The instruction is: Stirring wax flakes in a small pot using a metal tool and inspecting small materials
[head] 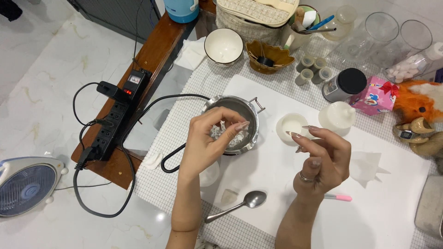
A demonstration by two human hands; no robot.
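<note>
Head camera looks down on a white work mat (pixel 383 203) laid over a gridded cloth. At the mat's left edge sits a small round metal pot with side handles (pixel 240 110), holding white flaky wax pieces (pixel 226 133). The left hand (pixel 207 140) hovers over this pot with its fingertips (pixel 237 125) pinched together above the flakes; whether a flake is caught between them cannot be told. The right hand (pixel 323 159) is raised just right of the pot, fingers loosely curled and partly spread, nothing seen in it, a ring on one finger. Just beyond that hand stands a small white round cup (pixel 291 125), and right of the cup a white dome-shaped candle (pixel 338 116). Near the person, a steel spoon (pixel 240 205) lies on the mat between the two forearms, and a pink pen (pixel 339 197) lies to the right of the right wrist. Farther off are a white ceramic bowl (pixel 224 45), a dark-lidded jar (pixel 346 84) and a pink gift box (pixel 376 96). On the far left, a black power strip (pixel 113 122) rests on a wooden bench (pixel 157 50).
</note>
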